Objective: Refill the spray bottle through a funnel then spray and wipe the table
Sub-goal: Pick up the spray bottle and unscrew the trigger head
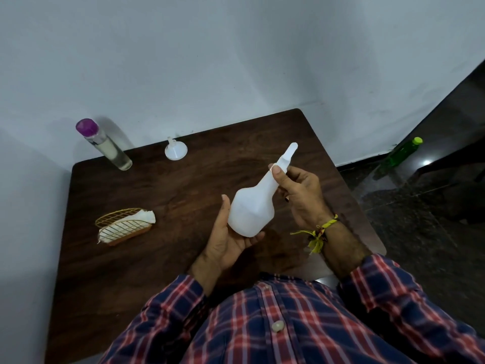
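I hold a white spray bottle [252,208] tilted above the dark wooden table [162,195], its nozzle pointing up and to the right. My left hand [225,240] cups the bottle's base from below. My right hand [299,195] grips the neck just under the spray head, thumb on the collar. A small white funnel [175,149] lies on the table at the back, apart from both hands. A clear bottle with a purple cap [105,144] stands at the back left corner, with clear liquid in it.
A gold wire holder with white tissues [124,227] sits on the table's left side. White walls close the back and left. A green bottle [401,153] stands on the dark floor to the right, beyond the table's edge.
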`<state>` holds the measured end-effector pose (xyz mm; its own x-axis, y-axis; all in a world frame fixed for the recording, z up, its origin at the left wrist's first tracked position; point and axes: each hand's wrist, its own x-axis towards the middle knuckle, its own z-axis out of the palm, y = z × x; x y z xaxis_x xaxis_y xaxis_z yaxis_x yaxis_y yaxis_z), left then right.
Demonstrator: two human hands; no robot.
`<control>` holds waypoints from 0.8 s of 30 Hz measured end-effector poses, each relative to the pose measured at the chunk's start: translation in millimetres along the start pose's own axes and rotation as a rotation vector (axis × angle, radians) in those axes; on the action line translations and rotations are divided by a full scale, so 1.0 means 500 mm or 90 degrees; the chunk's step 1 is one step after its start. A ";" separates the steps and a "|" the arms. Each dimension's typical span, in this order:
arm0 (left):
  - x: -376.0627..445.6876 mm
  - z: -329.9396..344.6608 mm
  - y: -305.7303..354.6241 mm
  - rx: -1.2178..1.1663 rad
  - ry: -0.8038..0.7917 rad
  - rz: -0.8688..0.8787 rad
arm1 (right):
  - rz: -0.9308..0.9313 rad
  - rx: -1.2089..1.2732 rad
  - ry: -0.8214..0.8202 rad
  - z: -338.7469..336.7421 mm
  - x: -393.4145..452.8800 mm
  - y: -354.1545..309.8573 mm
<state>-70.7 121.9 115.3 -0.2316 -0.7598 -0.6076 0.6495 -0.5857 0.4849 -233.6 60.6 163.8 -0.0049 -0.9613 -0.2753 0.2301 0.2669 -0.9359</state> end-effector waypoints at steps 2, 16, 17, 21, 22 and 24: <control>0.002 -0.004 0.000 -0.012 -0.010 0.017 | -0.020 0.021 0.017 0.000 -0.003 -0.005; 0.012 -0.015 0.004 0.052 0.025 0.041 | -0.071 -0.031 0.047 0.008 -0.015 -0.008; 0.012 -0.016 0.003 0.056 0.026 0.043 | -0.062 -0.018 0.045 0.009 -0.013 -0.008; 0.005 -0.013 0.004 0.066 0.018 0.058 | -0.038 0.027 0.024 0.015 -0.011 -0.012; 0.004 -0.012 0.005 0.080 0.017 0.065 | -0.041 0.015 0.035 0.019 -0.011 -0.011; 0.005 -0.012 0.006 0.111 0.015 0.076 | -0.046 0.002 0.065 0.024 -0.009 -0.012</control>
<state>-64.8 119.9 111.8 -0.1421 -0.8216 -0.5521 0.5353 -0.5330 0.6553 -223.5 62.4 173.2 -0.1205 -0.9662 -0.2280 0.2283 0.1966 -0.9536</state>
